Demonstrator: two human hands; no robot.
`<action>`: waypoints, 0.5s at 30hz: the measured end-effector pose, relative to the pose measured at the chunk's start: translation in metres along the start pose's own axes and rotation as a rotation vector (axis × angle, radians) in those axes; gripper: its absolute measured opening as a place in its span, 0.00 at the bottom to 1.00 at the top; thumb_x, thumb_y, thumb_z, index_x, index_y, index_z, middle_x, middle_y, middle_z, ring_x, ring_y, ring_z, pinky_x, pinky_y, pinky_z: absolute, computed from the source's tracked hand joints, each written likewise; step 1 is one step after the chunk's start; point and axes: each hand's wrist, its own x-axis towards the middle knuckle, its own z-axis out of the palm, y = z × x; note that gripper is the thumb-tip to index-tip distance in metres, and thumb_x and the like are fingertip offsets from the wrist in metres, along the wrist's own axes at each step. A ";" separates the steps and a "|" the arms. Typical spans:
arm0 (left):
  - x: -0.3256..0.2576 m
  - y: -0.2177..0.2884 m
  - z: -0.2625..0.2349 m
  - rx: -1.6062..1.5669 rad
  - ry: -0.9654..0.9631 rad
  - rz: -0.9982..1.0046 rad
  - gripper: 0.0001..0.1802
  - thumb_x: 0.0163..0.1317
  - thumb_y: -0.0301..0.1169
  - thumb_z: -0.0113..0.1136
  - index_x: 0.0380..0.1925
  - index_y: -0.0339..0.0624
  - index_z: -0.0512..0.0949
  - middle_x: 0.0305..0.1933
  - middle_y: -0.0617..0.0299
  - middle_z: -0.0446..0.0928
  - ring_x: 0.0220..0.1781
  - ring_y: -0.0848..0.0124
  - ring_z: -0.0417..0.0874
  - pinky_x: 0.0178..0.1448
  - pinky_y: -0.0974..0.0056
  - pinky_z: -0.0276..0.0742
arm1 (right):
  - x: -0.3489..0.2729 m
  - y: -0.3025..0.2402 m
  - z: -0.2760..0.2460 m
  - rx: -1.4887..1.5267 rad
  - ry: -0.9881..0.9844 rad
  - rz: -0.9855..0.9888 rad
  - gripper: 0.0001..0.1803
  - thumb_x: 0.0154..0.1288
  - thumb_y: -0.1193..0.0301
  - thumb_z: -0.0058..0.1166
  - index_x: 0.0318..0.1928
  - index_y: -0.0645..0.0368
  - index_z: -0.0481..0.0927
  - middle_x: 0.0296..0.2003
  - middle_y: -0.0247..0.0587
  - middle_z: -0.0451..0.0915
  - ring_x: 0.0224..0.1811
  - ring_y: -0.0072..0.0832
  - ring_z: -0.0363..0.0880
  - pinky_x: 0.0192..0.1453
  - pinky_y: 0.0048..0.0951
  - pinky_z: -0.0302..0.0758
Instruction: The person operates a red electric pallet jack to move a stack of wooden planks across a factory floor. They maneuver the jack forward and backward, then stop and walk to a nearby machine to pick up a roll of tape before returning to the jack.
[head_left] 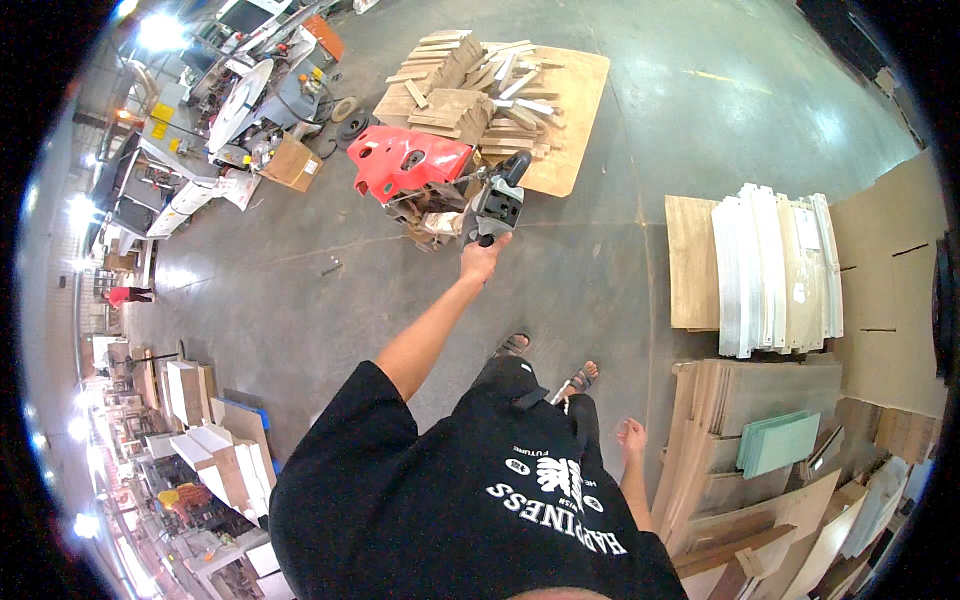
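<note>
My left hand (482, 260) is stretched forward and closed round the grey and black handle of a red pallet truck (410, 160). Behind the truck's red cover, stacked wooden strips (440, 75) and loose offcuts lie on a plywood sheet (578, 105). Whether the forks are under this load is hidden. My right hand (632, 436) hangs low at my side with nothing in it, its fingers loosely apart. It is nearest to the upright stack of brown boards (700, 425) on the right.
White and wooden panels (775, 270) stand at the right, with green sheets (778, 445) nearer me. Machinery (240, 105) and a cardboard box (291, 163) are at the far left. A person in red (128, 296) stands far off left. More boards (220, 460) are at the near left.
</note>
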 end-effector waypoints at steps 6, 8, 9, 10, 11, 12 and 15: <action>0.008 -0.002 0.000 0.008 0.114 0.091 0.44 0.48 0.71 0.75 0.33 0.32 0.85 0.32 0.54 0.85 0.34 0.62 0.86 0.41 0.55 0.79 | -0.008 -0.042 -0.009 -0.031 0.058 0.046 0.16 0.78 0.67 0.55 0.62 0.56 0.77 0.42 0.36 0.85 0.31 0.23 0.82 0.30 0.26 0.77; 0.010 0.009 0.011 0.015 0.026 0.021 0.47 0.48 0.71 0.74 0.37 0.29 0.86 0.37 0.50 0.87 0.41 0.58 0.88 0.47 0.54 0.80 | -0.006 -0.035 -0.017 -0.009 0.068 0.030 0.16 0.78 0.70 0.55 0.60 0.61 0.78 0.43 0.38 0.84 0.31 0.23 0.82 0.30 0.25 0.77; 0.012 0.013 0.017 0.007 0.019 0.037 0.48 0.48 0.72 0.74 0.38 0.28 0.86 0.38 0.49 0.87 0.43 0.57 0.88 0.49 0.53 0.80 | -0.001 -0.028 -0.018 0.023 0.056 0.020 0.16 0.78 0.70 0.55 0.60 0.61 0.78 0.42 0.38 0.84 0.31 0.23 0.81 0.30 0.25 0.77; 0.019 0.003 0.014 -0.012 0.035 0.034 0.49 0.48 0.72 0.73 0.40 0.27 0.86 0.39 0.47 0.88 0.45 0.56 0.88 0.51 0.52 0.80 | 0.016 -0.015 -0.019 0.030 0.024 0.008 0.15 0.78 0.70 0.56 0.60 0.60 0.78 0.42 0.38 0.84 0.31 0.23 0.81 0.30 0.24 0.77; 0.025 -0.003 0.018 -0.015 0.046 0.040 0.50 0.48 0.73 0.73 0.41 0.26 0.86 0.41 0.46 0.88 0.47 0.55 0.88 0.53 0.52 0.80 | 0.031 0.000 -0.018 0.055 -0.006 0.004 0.15 0.78 0.70 0.56 0.60 0.60 0.78 0.42 0.38 0.84 0.30 0.23 0.81 0.30 0.24 0.77; 0.028 -0.004 0.022 -0.012 0.053 0.029 0.50 0.48 0.73 0.73 0.40 0.26 0.86 0.40 0.46 0.88 0.47 0.55 0.88 0.53 0.52 0.80 | 0.036 0.003 -0.016 0.044 -0.037 -0.012 0.16 0.78 0.67 0.57 0.61 0.58 0.77 0.41 0.36 0.84 0.29 0.23 0.81 0.30 0.25 0.77; 0.027 0.010 0.047 0.011 0.033 0.007 0.51 0.47 0.74 0.72 0.41 0.26 0.86 0.41 0.44 0.88 0.48 0.53 0.89 0.54 0.51 0.80 | 0.034 0.013 -0.005 0.012 -0.084 -0.070 0.17 0.78 0.63 0.58 0.61 0.55 0.78 0.41 0.34 0.84 0.28 0.23 0.82 0.29 0.25 0.76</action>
